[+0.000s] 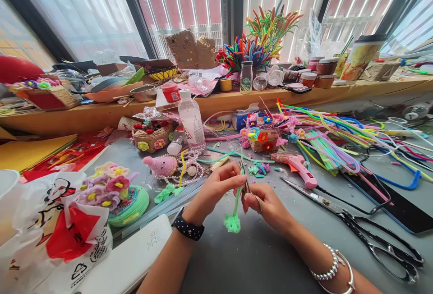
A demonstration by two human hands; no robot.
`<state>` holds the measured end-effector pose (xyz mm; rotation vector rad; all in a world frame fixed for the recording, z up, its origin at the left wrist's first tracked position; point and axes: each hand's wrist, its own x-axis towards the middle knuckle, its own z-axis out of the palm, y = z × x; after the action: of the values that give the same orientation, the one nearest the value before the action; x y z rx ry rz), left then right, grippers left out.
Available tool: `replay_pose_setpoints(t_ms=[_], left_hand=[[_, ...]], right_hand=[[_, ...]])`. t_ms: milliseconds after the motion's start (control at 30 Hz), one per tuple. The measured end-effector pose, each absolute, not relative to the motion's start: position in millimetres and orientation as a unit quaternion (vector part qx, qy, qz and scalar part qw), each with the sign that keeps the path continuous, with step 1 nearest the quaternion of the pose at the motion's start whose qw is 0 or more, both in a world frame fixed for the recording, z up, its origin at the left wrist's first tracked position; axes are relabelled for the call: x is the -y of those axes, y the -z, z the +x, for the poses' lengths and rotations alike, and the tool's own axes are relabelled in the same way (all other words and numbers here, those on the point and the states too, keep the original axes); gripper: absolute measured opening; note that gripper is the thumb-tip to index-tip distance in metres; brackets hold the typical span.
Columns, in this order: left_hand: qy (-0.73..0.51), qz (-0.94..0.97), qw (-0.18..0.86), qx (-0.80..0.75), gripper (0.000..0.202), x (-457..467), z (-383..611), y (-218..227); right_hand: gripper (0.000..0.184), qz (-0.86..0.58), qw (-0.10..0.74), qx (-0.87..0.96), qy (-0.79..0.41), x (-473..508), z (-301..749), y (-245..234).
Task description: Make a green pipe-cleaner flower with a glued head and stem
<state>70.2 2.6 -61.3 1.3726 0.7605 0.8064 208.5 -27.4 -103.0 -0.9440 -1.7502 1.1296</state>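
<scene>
Above the grey table, my left hand [219,183] pinches the stem of a light green pipe cleaner flower [232,223], whose looped head hangs downward. Small scissors [248,186] are in my right hand [269,204], their blades pointing up beside the green stem. Whether the blades touch the stem I cannot tell. Green and purple pipe cleaner pieces [260,168] lie just beyond my fingers. A pink glue gun [297,167] rests to the right, near large black-handled scissors [358,228].
At left are a plastic bag [57,240], a white power bank [135,255] and a green pot of fuzzy flowers [130,206]. A water bottle [191,122] stands behind. Loose pipe cleaners [341,131] and a dark phone [395,204] lie at right. A cluttered ledge [216,102] runs along the windows.
</scene>
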Motion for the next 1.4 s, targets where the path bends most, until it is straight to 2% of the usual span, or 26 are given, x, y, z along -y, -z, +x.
replay_pose_setpoints(t_ms=[367, 667, 1100, 1400], left_hand=[[-0.389, 0.589, 0.620, -0.343, 0.023, -4.1, 70.4, 62.1], [-0.348, 0.597, 0.645, -0.327, 0.023, -2.3, 71.6, 60.8], [-0.381, 0.588, 0.621, -0.350, 0.020, -4.5, 70.4, 61.5], [-0.385, 0.584, 0.622, -0.354, 0.021, -3.3, 70.8, 61.3]], right_hand=[[0.050, -0.432, 0.416, 0.700, -0.386, 26.5, 205.8, 104.9], [0.060, -0.372, 0.424, 0.692, -0.451, 27.1, 207.8, 105.7], [0.051, -0.443, 0.423, 0.695, -0.377, 26.4, 205.5, 105.0], [0.054, -0.412, 0.431, 0.677, -0.431, 25.0, 205.4, 107.8]])
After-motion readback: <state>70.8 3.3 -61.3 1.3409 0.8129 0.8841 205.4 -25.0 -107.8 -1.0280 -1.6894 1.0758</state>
